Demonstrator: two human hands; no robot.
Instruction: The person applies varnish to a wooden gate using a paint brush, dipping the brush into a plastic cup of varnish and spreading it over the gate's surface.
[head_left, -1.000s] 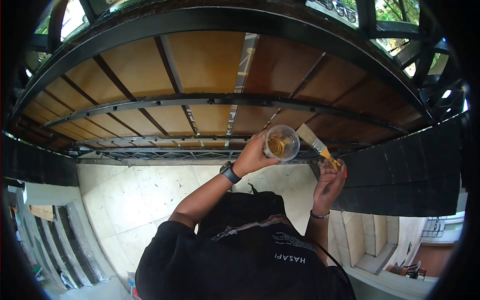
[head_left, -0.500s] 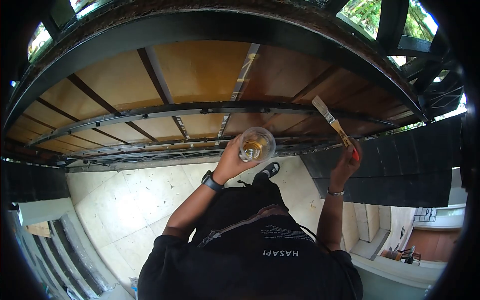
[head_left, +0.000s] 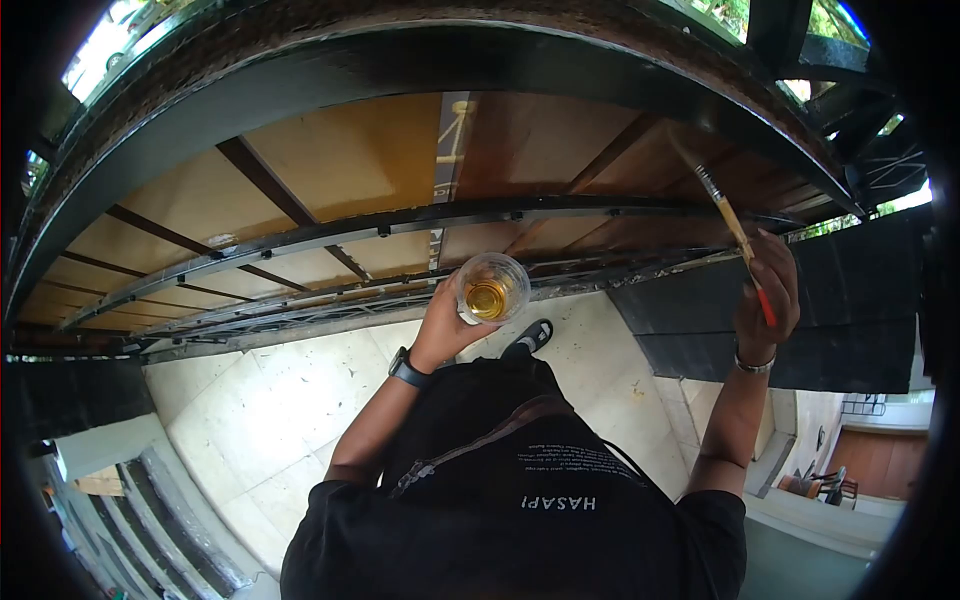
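My left hand is wrapped round a clear plastic cup with a little amber liquid at its bottom. In my right hand is a paintbrush, gripped by its wooden handle with the red end low in the palm. Its bristles point up and overlap the dark brown panel at the right of the gate. To the left, the gate's panels are a lighter, yellowish tan. A black metal rail crosses the panels behind both hands.
A thick black beam arches over the panels. Black sheeting hangs at the right. Pale floor tiles lie below, with my sandalled foot on them. Steps or slats show at the lower left.
My right hand has moved right and up with the paintbrush, whose bristles now lie over the brown panel. The cup has shifted slightly left and the view has turned.
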